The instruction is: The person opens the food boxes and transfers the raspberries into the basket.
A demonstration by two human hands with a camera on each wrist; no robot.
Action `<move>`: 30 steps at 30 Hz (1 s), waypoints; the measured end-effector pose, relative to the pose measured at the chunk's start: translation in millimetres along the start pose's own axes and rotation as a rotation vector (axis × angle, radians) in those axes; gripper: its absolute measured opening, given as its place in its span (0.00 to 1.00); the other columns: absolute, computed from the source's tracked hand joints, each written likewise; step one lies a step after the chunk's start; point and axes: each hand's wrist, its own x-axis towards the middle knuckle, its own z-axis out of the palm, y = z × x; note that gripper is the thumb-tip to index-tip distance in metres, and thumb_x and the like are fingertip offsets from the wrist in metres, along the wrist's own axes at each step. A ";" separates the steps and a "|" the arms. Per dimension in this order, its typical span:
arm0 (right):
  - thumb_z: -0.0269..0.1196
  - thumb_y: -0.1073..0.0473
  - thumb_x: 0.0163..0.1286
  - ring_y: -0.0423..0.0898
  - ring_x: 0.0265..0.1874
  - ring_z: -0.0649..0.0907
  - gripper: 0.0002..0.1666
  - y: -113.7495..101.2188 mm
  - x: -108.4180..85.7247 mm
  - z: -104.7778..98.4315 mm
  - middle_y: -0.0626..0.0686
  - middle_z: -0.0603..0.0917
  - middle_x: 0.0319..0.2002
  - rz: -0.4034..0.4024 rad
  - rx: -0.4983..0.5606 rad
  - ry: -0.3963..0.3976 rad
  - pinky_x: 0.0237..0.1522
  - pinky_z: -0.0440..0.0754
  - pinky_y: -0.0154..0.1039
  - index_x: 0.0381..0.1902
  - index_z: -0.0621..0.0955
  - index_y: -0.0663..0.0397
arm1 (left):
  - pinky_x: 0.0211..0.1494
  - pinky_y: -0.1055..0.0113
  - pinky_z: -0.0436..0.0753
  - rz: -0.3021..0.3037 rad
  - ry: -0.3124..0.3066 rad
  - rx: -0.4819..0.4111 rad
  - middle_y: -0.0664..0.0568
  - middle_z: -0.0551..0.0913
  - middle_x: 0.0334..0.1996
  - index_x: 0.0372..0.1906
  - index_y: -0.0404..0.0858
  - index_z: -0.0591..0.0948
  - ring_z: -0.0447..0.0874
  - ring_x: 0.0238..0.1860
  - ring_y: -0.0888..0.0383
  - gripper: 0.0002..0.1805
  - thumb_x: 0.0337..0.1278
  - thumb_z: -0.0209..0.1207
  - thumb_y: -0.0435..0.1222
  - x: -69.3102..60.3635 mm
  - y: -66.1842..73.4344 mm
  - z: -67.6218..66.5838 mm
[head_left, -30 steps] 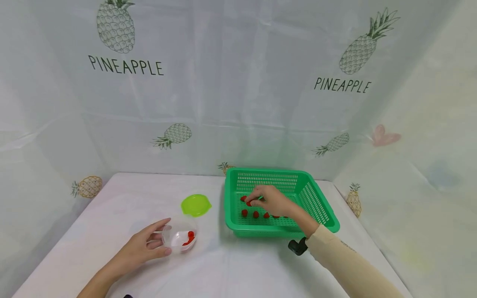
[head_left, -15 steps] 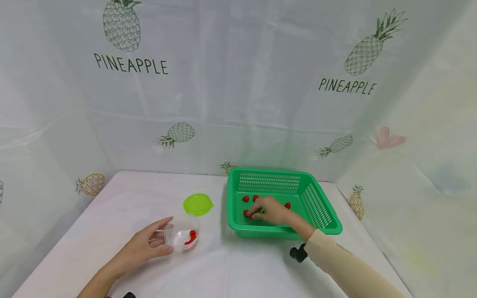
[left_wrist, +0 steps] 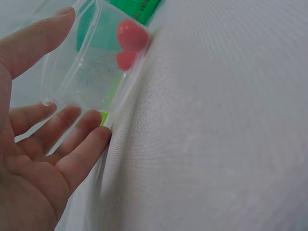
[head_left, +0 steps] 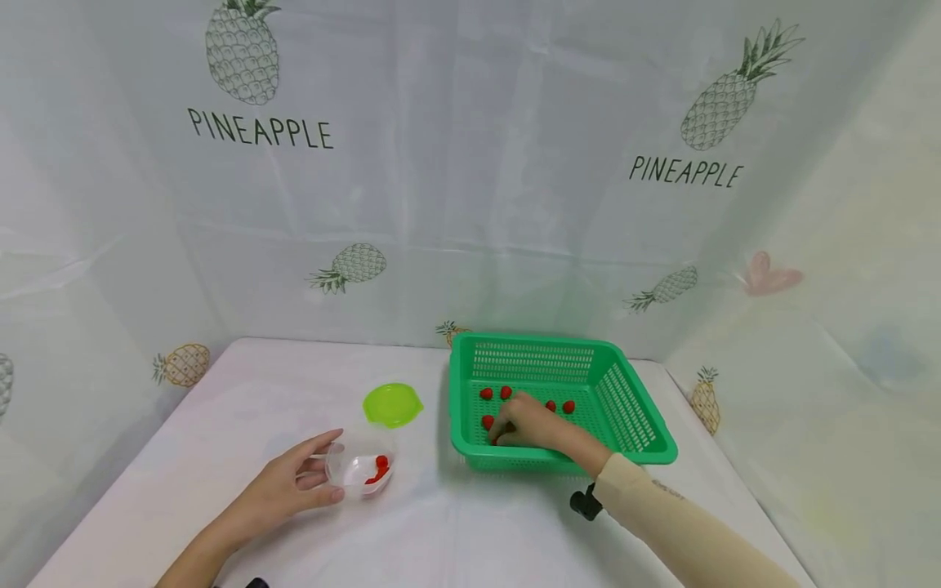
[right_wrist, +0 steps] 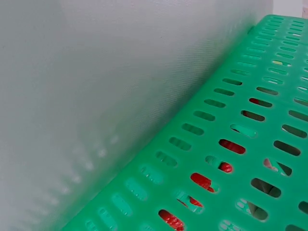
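In the head view my left hand curls loosely round the side of a clear plastic container on the table. Inside the container lie a few red pieces. The left wrist view shows the thumb on one side of the container and the fingers on the other. My right hand reaches down into a green slotted basket, its fingers curled at a small red strawberry that is mostly hidden. Other strawberries lie on the basket's floor.
A lime-green lid lies flat behind the clear container. Pale sheeting printed with pineapples hangs behind the white table. In the right wrist view, the basket's slotted wall fills the right side, with red showing through.
My right hand has moved toward the basket's near wall, from the back row of strawberries to the front. The left hand stays at the container. The head view has shifted slightly.
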 end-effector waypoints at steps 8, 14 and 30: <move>0.73 0.73 0.66 0.44 0.35 0.91 0.07 -2.1 -1.0 -4.3 0.54 0.94 0.37 0.025 0.023 -0.033 0.36 0.85 0.27 0.40 0.93 0.61 | 0.63 0.65 0.85 -0.009 -0.007 -0.007 0.42 0.69 0.77 0.83 0.50 0.65 0.76 0.67 0.46 0.50 0.59 0.77 0.47 -0.1 -1.0 0.5; 0.71 0.68 0.71 0.48 0.49 0.89 0.09 -18.6 1.4 -25.1 0.52 0.93 0.45 0.086 -0.040 -0.011 0.54 0.87 0.45 0.47 0.92 0.57 | 0.61 0.70 0.84 0.003 -0.005 -0.002 0.42 0.69 0.76 0.83 0.49 0.65 0.77 0.66 0.46 0.49 0.59 0.77 0.46 0.1 -1.0 -0.8; 0.70 0.60 0.74 0.44 0.58 0.80 0.15 -108.0 57.3 -29.8 0.43 0.89 0.53 0.053 -0.004 0.086 0.63 0.78 0.42 0.57 0.89 0.45 | 0.62 0.69 0.84 0.023 -0.006 -0.006 0.43 0.71 0.75 0.83 0.47 0.64 0.77 0.66 0.46 0.49 0.60 0.76 0.45 -1.9 -0.2 -1.4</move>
